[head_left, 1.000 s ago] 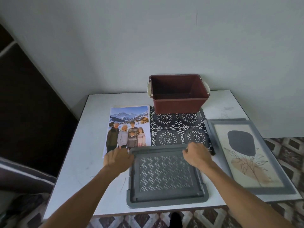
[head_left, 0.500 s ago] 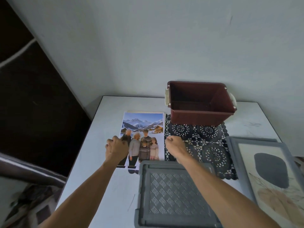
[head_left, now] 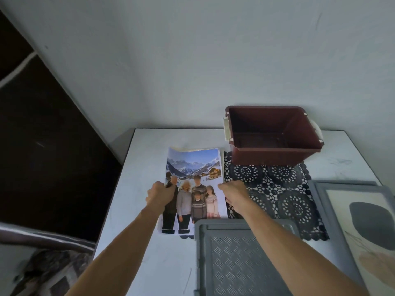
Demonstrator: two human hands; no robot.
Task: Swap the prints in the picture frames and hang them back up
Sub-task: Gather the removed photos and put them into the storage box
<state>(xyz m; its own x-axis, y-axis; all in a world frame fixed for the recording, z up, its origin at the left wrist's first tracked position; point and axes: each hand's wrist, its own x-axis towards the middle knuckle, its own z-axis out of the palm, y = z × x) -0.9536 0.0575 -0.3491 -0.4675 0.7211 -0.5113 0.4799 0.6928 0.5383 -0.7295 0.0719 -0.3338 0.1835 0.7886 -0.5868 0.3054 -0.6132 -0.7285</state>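
Left hand [head_left: 159, 196] and right hand [head_left: 234, 194] have left the grey embossed plastic frame back [head_left: 239, 259] and pinch the side edges of the glossy family photo print [head_left: 193, 167] on the white counter [head_left: 149, 263]. Uneven lifting could crease it or snag its corner on that frame.

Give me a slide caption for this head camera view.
Left hand and right hand grip the print by its sides, beside a face-down frame on the table.

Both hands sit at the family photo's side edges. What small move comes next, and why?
Probably lift the family photo off the table: the left hand and right hand grip its opposite edges, and it lies beside the grey frame.
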